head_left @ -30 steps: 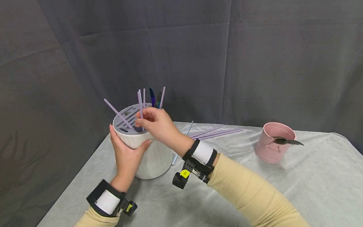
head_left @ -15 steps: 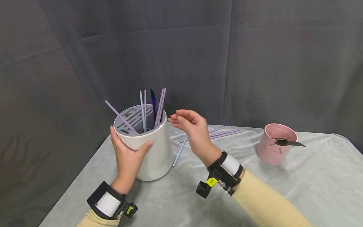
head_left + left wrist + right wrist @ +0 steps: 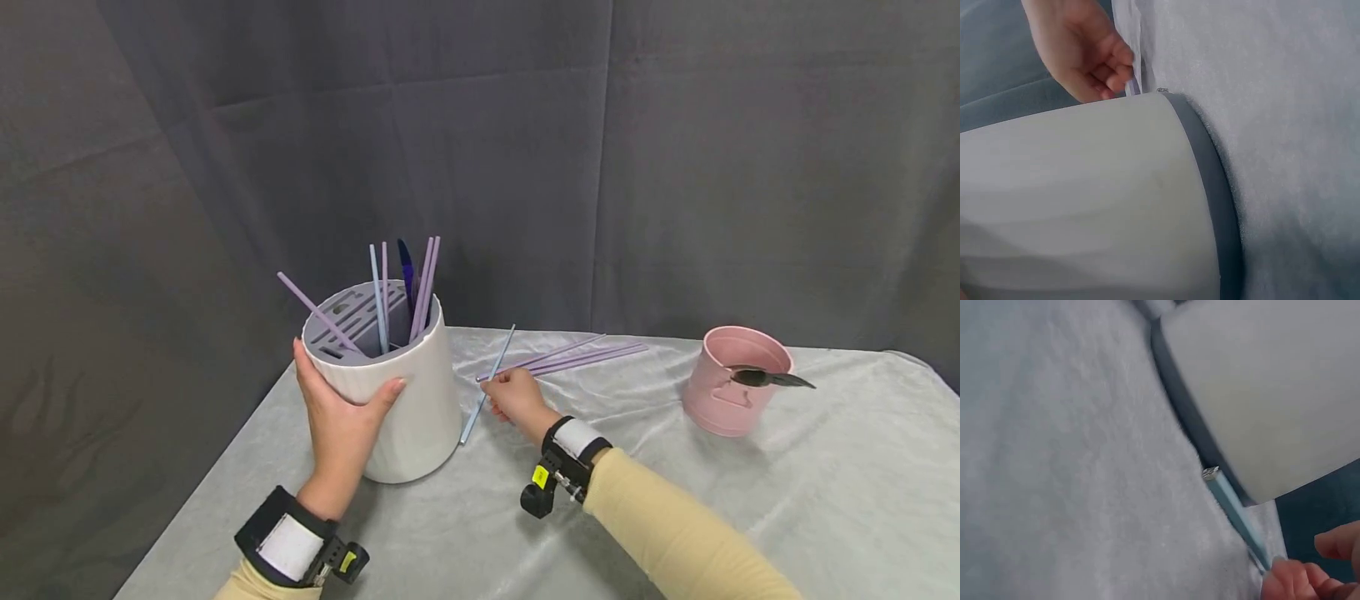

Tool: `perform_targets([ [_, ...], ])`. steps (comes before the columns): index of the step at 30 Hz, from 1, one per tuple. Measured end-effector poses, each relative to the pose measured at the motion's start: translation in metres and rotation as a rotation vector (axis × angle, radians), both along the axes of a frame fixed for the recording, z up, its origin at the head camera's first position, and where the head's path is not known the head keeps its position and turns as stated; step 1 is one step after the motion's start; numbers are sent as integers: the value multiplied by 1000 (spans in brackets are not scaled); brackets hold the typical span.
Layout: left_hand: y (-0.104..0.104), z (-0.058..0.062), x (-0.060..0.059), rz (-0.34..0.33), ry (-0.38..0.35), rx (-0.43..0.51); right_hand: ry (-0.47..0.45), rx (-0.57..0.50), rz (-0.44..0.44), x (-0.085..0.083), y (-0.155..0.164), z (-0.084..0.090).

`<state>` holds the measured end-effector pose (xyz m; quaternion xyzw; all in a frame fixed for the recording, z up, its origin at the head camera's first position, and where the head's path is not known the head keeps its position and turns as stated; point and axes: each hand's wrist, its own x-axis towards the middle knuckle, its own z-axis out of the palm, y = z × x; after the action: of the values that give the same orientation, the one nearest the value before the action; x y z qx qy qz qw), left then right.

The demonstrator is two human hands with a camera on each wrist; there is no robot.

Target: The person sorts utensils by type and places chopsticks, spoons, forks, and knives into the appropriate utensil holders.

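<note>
Setting: grey cloth over a table (image 3: 675, 500), with a dark curtain behind.
Left hand: your left hand (image 3: 341, 412) wraps the near side of a white holder (image 3: 408, 417) with a grey slotted top, fingers and thumb curled against its wall, steadying it upright.
In the holder: several purple and blue straws (image 3: 420, 287) stand in the slots, one leaning far left.
Right hand: your right hand (image 3: 517, 398) is down on the cloth just right of the holder, fingertips (image 3: 1285, 575) closing on a pale blue straw (image 3: 491, 377) that lies slanted beside the holder's base (whether the pinch is complete, the views do not settle).
Loose straws: a few purple straws (image 3: 577, 357) lie further back.
Pink pot: a pink pot (image 3: 731, 392) stands well to the right, with a dark spoon (image 3: 772, 378) across its rim.
Step, as judged: picking up the next straw.
Next move calls for: a firm pinch, a lift, then tipping it upright over a free slot.
</note>
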<state>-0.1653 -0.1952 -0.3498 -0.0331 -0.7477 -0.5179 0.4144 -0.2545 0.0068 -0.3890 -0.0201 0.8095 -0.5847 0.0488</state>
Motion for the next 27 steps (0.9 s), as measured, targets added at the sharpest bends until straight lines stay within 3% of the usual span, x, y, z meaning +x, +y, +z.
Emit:
perform_targets([
  [6,-1,-1,0,-3,9,-2,132,282,-27,-10,-10,-7],
  [10,0,0,1,-6,7,-1,196,361,-40,-12,-14,-6],
  [16,0,0,0,-5,10,0,202,497,-80,-13,-18,0],
  [22,-1,0,0,-3,13,-5,175,457,-106,-19,-17,-4],
  [27,-1,0,0,-11,5,-5,79,309,-100,-22,-12,-9],
])
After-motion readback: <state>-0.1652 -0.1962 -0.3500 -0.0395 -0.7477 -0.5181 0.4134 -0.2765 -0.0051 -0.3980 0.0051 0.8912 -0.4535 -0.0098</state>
